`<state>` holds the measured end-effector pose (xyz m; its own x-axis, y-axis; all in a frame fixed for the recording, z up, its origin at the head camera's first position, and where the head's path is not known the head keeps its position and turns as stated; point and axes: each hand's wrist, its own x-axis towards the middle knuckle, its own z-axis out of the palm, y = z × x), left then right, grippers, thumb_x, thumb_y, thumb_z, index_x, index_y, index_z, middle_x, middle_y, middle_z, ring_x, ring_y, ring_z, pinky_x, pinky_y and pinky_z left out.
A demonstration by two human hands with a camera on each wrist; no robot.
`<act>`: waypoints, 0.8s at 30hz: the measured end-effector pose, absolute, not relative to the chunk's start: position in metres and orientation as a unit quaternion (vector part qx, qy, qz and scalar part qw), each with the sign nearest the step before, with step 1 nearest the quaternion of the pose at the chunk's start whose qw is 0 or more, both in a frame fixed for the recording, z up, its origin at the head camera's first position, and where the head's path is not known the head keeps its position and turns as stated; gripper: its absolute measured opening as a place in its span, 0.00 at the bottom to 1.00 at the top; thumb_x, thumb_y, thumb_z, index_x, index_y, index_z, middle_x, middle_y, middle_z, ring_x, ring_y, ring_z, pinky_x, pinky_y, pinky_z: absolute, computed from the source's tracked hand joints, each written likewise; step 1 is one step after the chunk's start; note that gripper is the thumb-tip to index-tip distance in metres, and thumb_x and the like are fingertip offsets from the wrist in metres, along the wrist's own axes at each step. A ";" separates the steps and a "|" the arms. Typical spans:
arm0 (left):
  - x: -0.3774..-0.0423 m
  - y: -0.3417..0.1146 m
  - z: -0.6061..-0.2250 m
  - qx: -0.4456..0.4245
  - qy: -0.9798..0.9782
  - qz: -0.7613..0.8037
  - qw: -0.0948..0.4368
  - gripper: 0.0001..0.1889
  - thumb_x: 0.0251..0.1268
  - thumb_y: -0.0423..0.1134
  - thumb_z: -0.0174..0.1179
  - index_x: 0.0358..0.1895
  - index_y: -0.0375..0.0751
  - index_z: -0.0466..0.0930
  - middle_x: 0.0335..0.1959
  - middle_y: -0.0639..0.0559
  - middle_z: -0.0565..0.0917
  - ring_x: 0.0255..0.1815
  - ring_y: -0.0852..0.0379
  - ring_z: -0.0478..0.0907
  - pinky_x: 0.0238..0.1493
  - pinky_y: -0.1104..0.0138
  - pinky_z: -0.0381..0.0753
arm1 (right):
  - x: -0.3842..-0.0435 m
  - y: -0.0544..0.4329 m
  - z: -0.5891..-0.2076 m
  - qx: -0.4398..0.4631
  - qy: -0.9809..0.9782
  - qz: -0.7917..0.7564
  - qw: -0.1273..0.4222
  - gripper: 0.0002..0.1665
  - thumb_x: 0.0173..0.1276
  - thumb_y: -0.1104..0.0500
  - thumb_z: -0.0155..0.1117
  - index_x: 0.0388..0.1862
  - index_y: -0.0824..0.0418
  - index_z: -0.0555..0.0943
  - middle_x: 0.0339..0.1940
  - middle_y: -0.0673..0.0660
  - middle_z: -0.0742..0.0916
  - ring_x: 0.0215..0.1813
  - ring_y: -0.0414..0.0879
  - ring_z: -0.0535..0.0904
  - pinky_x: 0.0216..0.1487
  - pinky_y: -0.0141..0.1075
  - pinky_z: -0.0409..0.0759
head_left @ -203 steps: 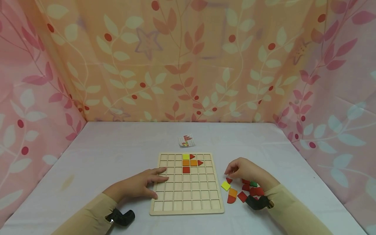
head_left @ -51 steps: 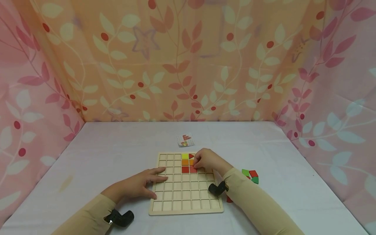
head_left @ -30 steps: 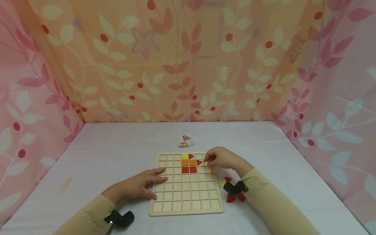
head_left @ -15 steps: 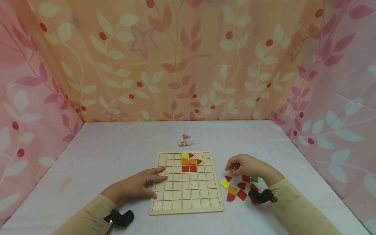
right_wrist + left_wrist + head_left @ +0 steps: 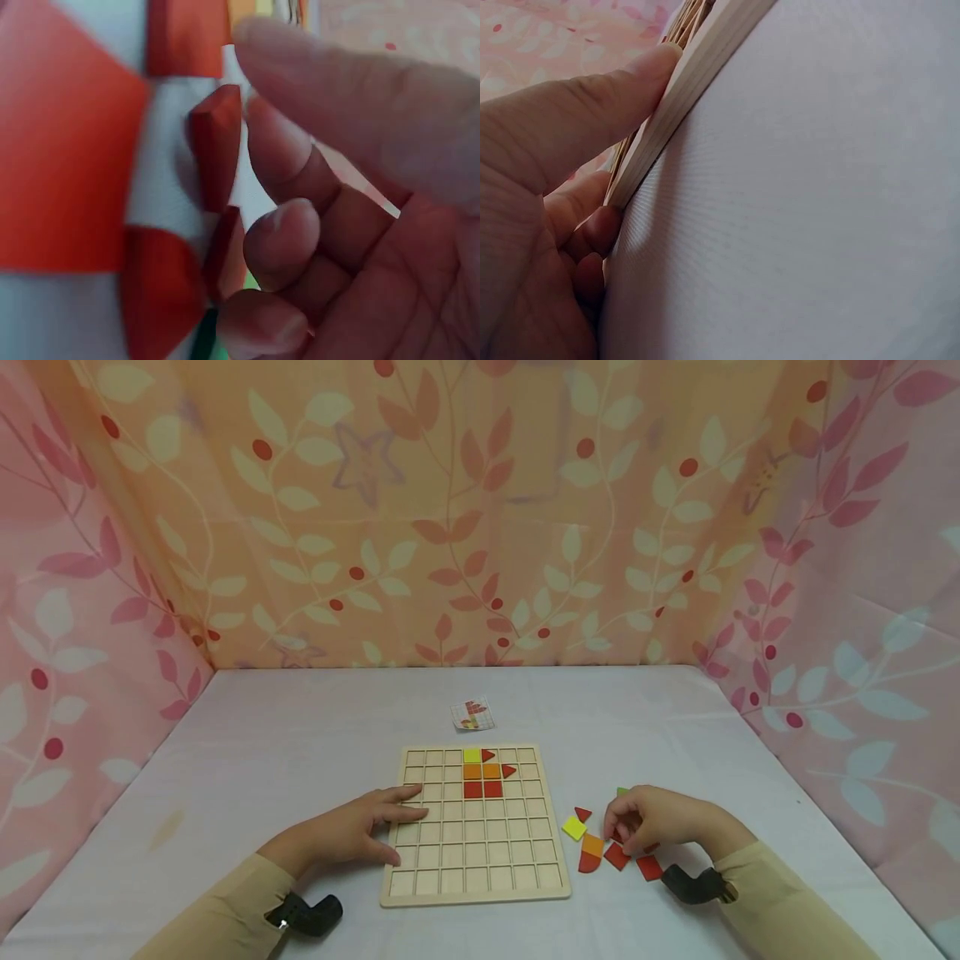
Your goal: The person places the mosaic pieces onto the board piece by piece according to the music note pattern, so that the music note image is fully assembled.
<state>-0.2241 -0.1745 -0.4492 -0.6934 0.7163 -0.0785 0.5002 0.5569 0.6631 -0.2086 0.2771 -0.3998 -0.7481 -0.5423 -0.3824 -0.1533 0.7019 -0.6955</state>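
My left hand (image 5: pixel 352 828) lies with spread fingers on the left edge of a wooden grid board (image 5: pixel 480 853); in the left wrist view its thumb (image 5: pixel 641 79) presses the board's side. On the board sit a yellow square (image 5: pixel 472 756), two orange squares (image 5: pixel 482 771), two red squares (image 5: pixel 492 789) and two red triangles (image 5: pixel 509 772). To the right, my right hand (image 5: pixel 660 817) is low over loose pieces, fingers bent and nothing between them. In the right wrist view, a red curved-edge piece (image 5: pixel 217 146) is right by its fingertips. The hand hides part of the pile.
A small printed pattern card (image 5: pixel 473 714) lies beyond the board. Between board and right hand are a loose yellow square (image 5: pixel 574 828), a red triangle (image 5: pixel 582 814), an orange square (image 5: pixel 592 845) and a red quarter circle (image 5: pixel 589 862). Patterned cloth (image 5: pixel 480 527) closes off the back.
A second red square has been set beside the first on the board. My right hand has left the board and come down over the loose pieces. The left hand stays put.
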 end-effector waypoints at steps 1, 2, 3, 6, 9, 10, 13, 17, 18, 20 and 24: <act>-0.224 -0.174 -0.449 0.352 0.865 0.313 0.172 0.37 0.45 0.59 0.64 0.64 0.59 0.68 0.72 0.55 0.53 0.71 0.44 0.46 0.63 0.43 0.50 | -0.208 0.278 -0.401 -0.199 0.875 -0.328 0.294 0.11 0.51 0.67 0.69 0.32 0.54 0.82 0.21 0.51 0.76 0.25 0.42 0.71 0.24 0.30 0.70; -0.224 -0.174 -0.449 0.353 0.865 0.313 0.172 0.37 0.45 0.59 0.64 0.64 0.59 0.68 0.72 0.54 0.53 0.71 0.44 0.46 0.63 0.43 0.50 | -0.207 0.278 -0.402 -0.198 0.877 -0.326 0.294 0.11 0.51 0.67 0.69 0.31 0.54 0.81 0.20 0.51 0.76 0.25 0.42 0.70 0.24 0.30 0.70; -0.224 -0.174 -0.449 0.353 0.864 0.313 0.172 0.37 0.45 0.59 0.65 0.64 0.59 0.68 0.72 0.54 0.53 0.71 0.45 0.46 0.63 0.43 0.50 | -0.206 0.279 -0.403 -0.197 0.878 -0.323 0.292 0.11 0.50 0.67 0.70 0.31 0.53 0.81 0.20 0.51 0.75 0.25 0.43 0.70 0.25 0.30 0.69; -0.224 -0.174 -0.449 0.353 0.865 0.312 0.172 0.37 0.45 0.59 0.65 0.64 0.59 0.68 0.72 0.54 0.53 0.71 0.45 0.46 0.63 0.43 0.50 | -0.206 0.279 -0.405 -0.202 0.887 -0.305 0.282 0.12 0.49 0.66 0.71 0.30 0.52 0.80 0.20 0.50 0.75 0.25 0.42 0.70 0.26 0.30 0.69; -0.224 -0.174 -0.448 0.355 0.866 0.308 0.169 0.37 0.45 0.59 0.65 0.64 0.58 0.68 0.72 0.54 0.53 0.71 0.45 0.46 0.63 0.44 0.50 | -0.206 0.278 -0.405 -0.209 0.893 -0.291 0.274 0.12 0.48 0.65 0.72 0.28 0.51 0.79 0.18 0.49 0.74 0.24 0.42 0.70 0.25 0.30 0.68; -0.224 -0.174 -0.448 0.356 0.867 0.307 0.168 0.37 0.45 0.59 0.65 0.64 0.58 0.68 0.72 0.54 0.53 0.71 0.45 0.46 0.63 0.44 0.51 | -0.206 0.278 -0.405 -0.210 0.895 -0.285 0.272 0.12 0.48 0.64 0.73 0.28 0.51 0.79 0.18 0.49 0.74 0.24 0.41 0.70 0.25 0.30 0.68; -0.223 -0.174 -0.447 0.355 0.866 0.308 0.169 0.37 0.45 0.58 0.65 0.64 0.57 0.68 0.72 0.53 0.53 0.71 0.44 0.46 0.63 0.43 0.50 | -0.205 0.277 -0.404 -0.210 0.898 -0.276 0.269 0.13 0.47 0.64 0.73 0.27 0.52 0.78 0.18 0.49 0.74 0.24 0.42 0.70 0.25 0.30 0.68; -0.223 -0.174 -0.447 0.349 0.865 0.315 0.174 0.37 0.44 0.58 0.65 0.63 0.58 0.68 0.72 0.54 0.53 0.71 0.44 0.46 0.63 0.43 0.50 | -0.205 0.277 -0.404 -0.201 0.899 -0.278 0.274 0.13 0.47 0.63 0.73 0.26 0.54 0.76 0.18 0.50 0.74 0.26 0.43 0.70 0.25 0.31 0.68; -0.223 -0.174 -0.447 0.347 0.865 0.316 0.176 0.37 0.44 0.58 0.66 0.63 0.58 0.68 0.72 0.54 0.53 0.71 0.44 0.46 0.63 0.43 0.50 | -0.205 0.277 -0.404 -0.199 0.898 -0.280 0.276 0.13 0.48 0.62 0.73 0.25 0.54 0.76 0.19 0.50 0.74 0.26 0.44 0.71 0.25 0.32 0.68; -0.223 -0.174 -0.447 0.345 0.865 0.317 0.177 0.37 0.44 0.58 0.66 0.63 0.58 0.68 0.72 0.54 0.53 0.71 0.45 0.46 0.63 0.43 0.49 | -0.206 0.278 -0.404 -0.198 0.894 -0.287 0.282 0.11 0.49 0.62 0.72 0.25 0.55 0.76 0.19 0.50 0.75 0.27 0.43 0.71 0.26 0.32 0.70; -0.223 -0.173 -0.447 0.347 0.866 0.316 0.175 0.37 0.43 0.58 0.66 0.63 0.58 0.68 0.72 0.54 0.53 0.71 0.45 0.46 0.63 0.44 0.50 | -0.210 0.280 -0.403 -0.204 0.881 -0.305 0.300 0.08 0.51 0.63 0.70 0.24 0.57 0.77 0.20 0.49 0.76 0.25 0.42 0.72 0.26 0.32 0.72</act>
